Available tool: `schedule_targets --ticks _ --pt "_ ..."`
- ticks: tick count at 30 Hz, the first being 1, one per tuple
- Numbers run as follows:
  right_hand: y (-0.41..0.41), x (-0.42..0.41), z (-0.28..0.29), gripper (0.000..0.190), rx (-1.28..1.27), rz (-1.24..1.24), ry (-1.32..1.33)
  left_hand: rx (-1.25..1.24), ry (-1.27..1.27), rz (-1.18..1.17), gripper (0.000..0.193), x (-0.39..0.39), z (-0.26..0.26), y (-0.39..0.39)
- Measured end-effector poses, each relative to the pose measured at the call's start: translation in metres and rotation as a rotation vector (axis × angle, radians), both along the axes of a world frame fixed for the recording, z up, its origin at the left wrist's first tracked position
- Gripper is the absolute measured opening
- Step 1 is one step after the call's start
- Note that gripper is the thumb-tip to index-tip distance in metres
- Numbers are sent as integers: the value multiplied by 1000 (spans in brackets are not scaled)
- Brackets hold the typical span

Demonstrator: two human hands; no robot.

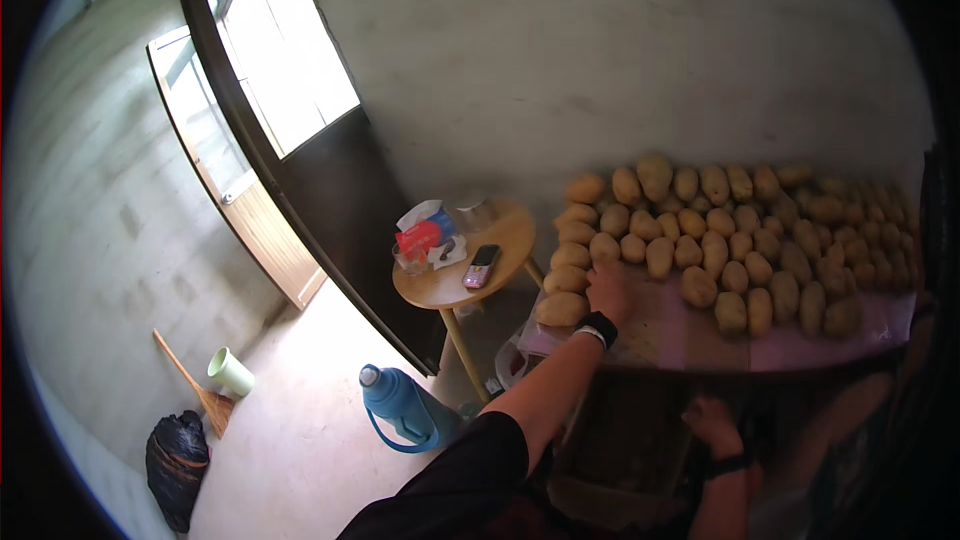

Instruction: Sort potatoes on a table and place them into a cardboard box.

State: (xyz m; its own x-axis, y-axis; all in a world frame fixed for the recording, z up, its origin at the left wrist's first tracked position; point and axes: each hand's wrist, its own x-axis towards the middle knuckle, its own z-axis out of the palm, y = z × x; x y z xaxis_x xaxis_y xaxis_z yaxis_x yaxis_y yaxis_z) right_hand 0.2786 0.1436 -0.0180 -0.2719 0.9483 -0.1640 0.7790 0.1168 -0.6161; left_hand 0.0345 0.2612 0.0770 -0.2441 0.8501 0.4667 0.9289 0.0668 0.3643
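Potatoes [660, 258] lie in rows on a table [645, 330] with a pinkish plastic cover, against the wall. My left hand [611, 291], with a dark band and a light bracelet at the wrist, reaches over the table's left part. Its fingers are at a potato [604, 248] in the inner row, beside the left column of potatoes; whether they grip it cannot be told. My right hand [709, 420], with a dark wristband, is low in front of the table's edge, fingers curled, above a dim box-like container [622, 457]. Whether it holds anything is unclear.
A round wooden side table [427, 292] at left carries a tissue pack [420, 236], a glass [409, 258] and a mobile phone [481, 266]. On the floor stand a blue thermos flask [409, 409], a green bin [231, 371], a broom [214, 405] and a black plastic bag [176, 465].
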Motion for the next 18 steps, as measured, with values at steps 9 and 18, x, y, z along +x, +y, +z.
schedule_targets --ticks 9,18 --pt "-3 4 -10 30 -21 -3 24 -129 91 -439 41 -15 -8 11" --pt "-3 3 -14 27 -35 21 15 20 162 -240 42 7 -50 -5"
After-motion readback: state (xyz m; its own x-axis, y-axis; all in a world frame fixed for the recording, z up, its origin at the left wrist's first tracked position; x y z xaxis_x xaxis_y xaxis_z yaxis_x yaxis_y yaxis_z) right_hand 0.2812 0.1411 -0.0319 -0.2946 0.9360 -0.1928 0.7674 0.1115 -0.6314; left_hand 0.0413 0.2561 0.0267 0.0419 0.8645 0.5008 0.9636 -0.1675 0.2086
